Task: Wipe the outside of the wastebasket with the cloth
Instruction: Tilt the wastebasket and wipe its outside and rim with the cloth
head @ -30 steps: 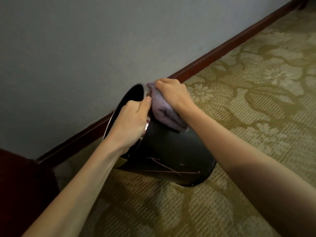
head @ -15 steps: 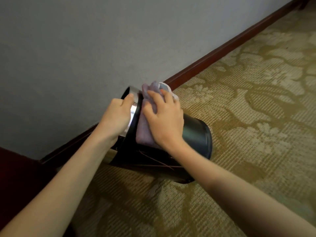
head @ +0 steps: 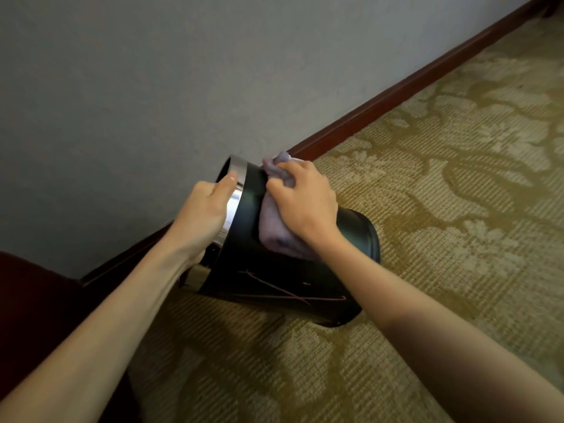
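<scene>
A black wastebasket (head: 274,282) with a shiny metal rim band is tipped on its side over the carpet, its mouth turned toward the wall and its base pointing right. My left hand (head: 204,215) grips the rim, thumb lying across the metal band. A bunched purple cloth (head: 274,230) is pressed against the upper side of the basket under my right hand (head: 305,206), which holds it with the fingers bent over its top. Thin reddish scratch lines mark the basket's lower side.
A grey wall (head: 152,87) with a dark red-brown baseboard (head: 396,93) runs diagonally behind the basket. Patterned olive carpet (head: 457,193) covers the floor to the right and front. Dark red furniture (head: 33,312) stands at the lower left.
The basket has been rolled so its mouth now faces the wall. My right hand and cloth slid from the rim onto the upper side; the left hand has regripped the rim from outside.
</scene>
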